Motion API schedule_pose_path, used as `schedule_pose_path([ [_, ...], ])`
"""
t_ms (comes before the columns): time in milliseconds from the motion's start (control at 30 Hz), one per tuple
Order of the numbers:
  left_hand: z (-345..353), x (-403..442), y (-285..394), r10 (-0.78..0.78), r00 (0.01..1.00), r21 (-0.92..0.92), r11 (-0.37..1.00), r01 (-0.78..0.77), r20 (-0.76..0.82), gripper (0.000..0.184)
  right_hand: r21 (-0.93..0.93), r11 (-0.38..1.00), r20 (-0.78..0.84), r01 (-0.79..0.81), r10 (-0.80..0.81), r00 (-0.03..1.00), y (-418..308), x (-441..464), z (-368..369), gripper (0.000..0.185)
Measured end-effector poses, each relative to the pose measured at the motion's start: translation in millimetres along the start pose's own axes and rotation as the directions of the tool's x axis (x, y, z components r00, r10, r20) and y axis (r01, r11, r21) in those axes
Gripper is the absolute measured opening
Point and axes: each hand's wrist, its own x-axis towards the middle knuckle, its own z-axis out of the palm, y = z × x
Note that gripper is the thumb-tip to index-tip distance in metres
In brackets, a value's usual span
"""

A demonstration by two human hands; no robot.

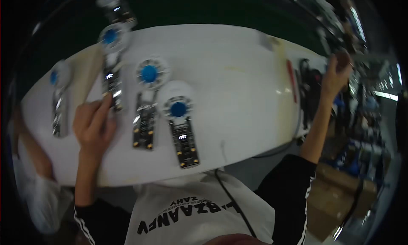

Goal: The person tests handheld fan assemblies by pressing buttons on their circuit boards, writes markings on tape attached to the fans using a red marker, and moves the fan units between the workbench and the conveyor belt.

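Note:
My left hand (91, 123) is over the left half of the table. Its index finger reaches forward onto the lower part of a circuit board (113, 81) with a lit display, joined to a white round head (114, 36) with a blue centre. To its right lie two similar units: a board with an unlit face (145, 126) and a board with a lit display (183, 145). Another unit (59, 104) lies to the left. My right hand (337, 75) is raised past the table's right end; blur hides its fingers and whether it holds anything.
The white table (238, 100) curves across the view. Another unit (117, 9) lies at the far edge. A red strip (292, 81) and dark items (312, 81) lie at the right end. Another person's arm (34, 147) is at the left. Cardboard boxes (340, 194) stand lower right.

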Motion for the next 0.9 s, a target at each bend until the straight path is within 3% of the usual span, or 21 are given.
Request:
schedule_pose_path([
  [67, 4.9, 0.9, 1.0, 0.004, 1.0, -0.036, 0.999, -0.004, 0.01, 0.05, -0.351, 0.932, -0.066, -0.091, 0.073, 0.995, 54.1, 7.8, -50.5, 0.037],
  [133, 12.1, -6.7, -5.0, 0.014, 0.999, 0.008, 1.0, -0.014, 0.029, 0.049, -0.468, 0.847, -0.208, -0.252, 0.172, 0.963, 98.3, 2.5, -94.6, 0.046],
  [233, 11.8, -6.4, -4.1, 0.054, 0.998, 0.05, 0.997, -0.055, 0.027, 0.046, -0.412, 0.827, -0.284, -0.383, 0.283, 0.916, 179.3, -6.4, -150.1, 0.058],
  [267, 11.0, -9.2, -6.1, 0.062, 0.998, 0.046, 0.997, -0.063, 0.024, 0.046, -0.494, 0.782, -0.217, -0.38, 0.312, 0.925, 206.9, -11.6, -164.2, 0.06],
  [300, 11.7, -11.8, -8.9, 0.05, 0.998, 0.047, 0.998, -0.051, 0.03, 0.045, -0.574, 0.731, -0.153, -0.368, 0.346, 0.926, 206.5, -12.7, -170.9, 0.064],
  [433, 12.1, -15.2, -11.9, 0.017, 0.999, 0.032, 0.999, -0.018, 0.043, 0.043, -0.543, 0.69, -0.193, -0.478, 0.451, 0.871, 232.5, -19.1, -185.4, 0.071],
  [700, 11.7, -17.0, -13.3, 0.01, 0.999, 0.053, 0.999, -0.012, 0.041, 0.043, -0.583, 0.66, -0.183, -0.474, 0.461, 0.868, 265.0, -8.2, -188.8, 0.066],
  [767, 10.4, -16.5, -13.5, 0.004, 0.999, 0.044, 0.999, -0.006, 0.046, 0.044, -0.62, 0.578, -0.196, -0.531, 0.541, 0.818, 267.4, -3.9, -188.5, 0.066],
  [900, 11.4, -16.2, -12.9, 0.013, 0.999, 0.055, 0.998, -0.015, 0.045, 0.045, -0.586, 0.578, -0.225, -0.569, 0.558, 0.799, 274.0, -1.3, -191.1, 0.063],
])
